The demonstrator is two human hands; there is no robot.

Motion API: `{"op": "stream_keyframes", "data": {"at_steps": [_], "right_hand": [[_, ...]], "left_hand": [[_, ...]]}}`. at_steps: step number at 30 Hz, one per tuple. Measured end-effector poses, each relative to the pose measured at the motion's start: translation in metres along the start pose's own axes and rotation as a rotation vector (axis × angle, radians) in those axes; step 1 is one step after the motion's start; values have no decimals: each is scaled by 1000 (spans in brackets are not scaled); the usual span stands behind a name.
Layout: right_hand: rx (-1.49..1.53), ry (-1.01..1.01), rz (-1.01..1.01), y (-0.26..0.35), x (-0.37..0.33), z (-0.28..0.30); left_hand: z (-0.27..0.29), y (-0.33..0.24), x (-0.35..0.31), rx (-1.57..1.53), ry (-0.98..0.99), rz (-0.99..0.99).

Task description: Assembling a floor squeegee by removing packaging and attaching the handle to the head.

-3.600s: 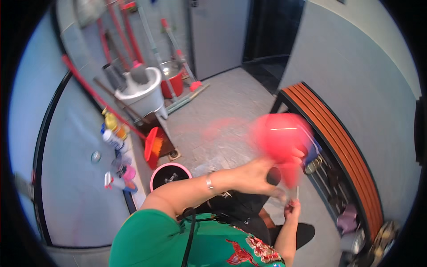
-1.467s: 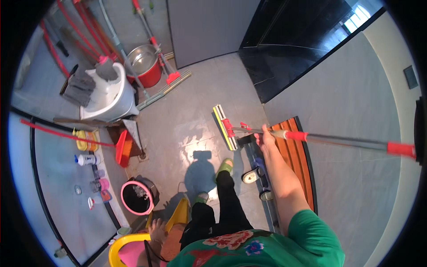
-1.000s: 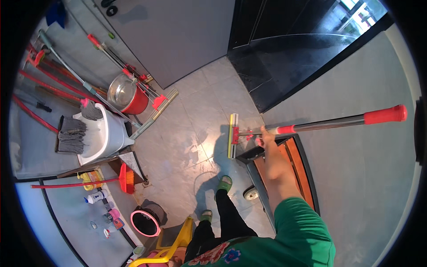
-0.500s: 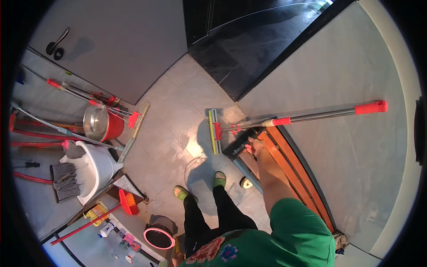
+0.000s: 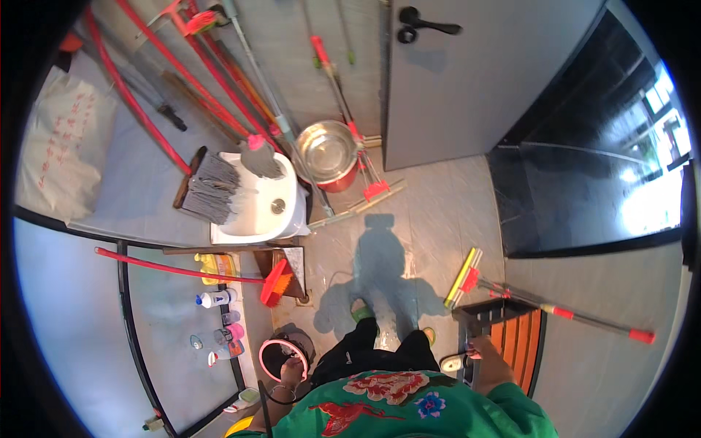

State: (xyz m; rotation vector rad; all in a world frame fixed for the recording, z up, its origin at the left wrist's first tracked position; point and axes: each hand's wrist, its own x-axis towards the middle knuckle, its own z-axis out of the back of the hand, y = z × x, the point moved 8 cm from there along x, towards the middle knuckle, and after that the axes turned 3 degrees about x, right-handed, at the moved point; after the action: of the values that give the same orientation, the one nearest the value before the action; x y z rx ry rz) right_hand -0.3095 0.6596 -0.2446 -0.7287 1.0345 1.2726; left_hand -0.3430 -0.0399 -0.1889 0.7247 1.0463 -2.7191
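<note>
- I judge the step in hand to be standing the mop (image 5: 561, 312) in its place: it leans beside the far end of the slatted tabletop (image 5: 516, 337), its handle against the grey wall (image 5: 606, 288) as far as I can make out.
- My right hand (image 5: 482, 347) is low at the near side of that same end, apart from the mop. Its fingers look bent by the dark frame, but I cannot tell whether they grip anything.
- My left hand (image 5: 292, 371) is at the black bin with the pink rim (image 5: 262, 359), overlapping that rim in my view. Whether its fingers touch it or close on something, I cannot tell either.
- Taking hold of the mop again would, I think, call for moving my right hand forward past the tabletop's end and wrapping my fingers around the handle; leaving it calls only for keeping my arm clear so it doesn't tip.
- The mop's long axis runs from its head (image 5: 463, 279), out over the floor (image 5: 431, 219), rightward and slightly back toward me, to the red grip (image 5: 642, 336).
- The head sits crosswise to the handle, slanting from far right to near left, with its yellow strip on the left side, away from the wall.
</note>
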Motion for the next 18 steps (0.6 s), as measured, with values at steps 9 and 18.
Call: {"op": "stream_keyframes", "data": {"at_steps": [9,18], "right_hand": [[-154,394,661,398,-107,-237],[-78,382,1178,785,-231,-406]], "left_hand": [[33,12,10,-860,-188,739],[11,-36,15,-630,-442,801]]}}
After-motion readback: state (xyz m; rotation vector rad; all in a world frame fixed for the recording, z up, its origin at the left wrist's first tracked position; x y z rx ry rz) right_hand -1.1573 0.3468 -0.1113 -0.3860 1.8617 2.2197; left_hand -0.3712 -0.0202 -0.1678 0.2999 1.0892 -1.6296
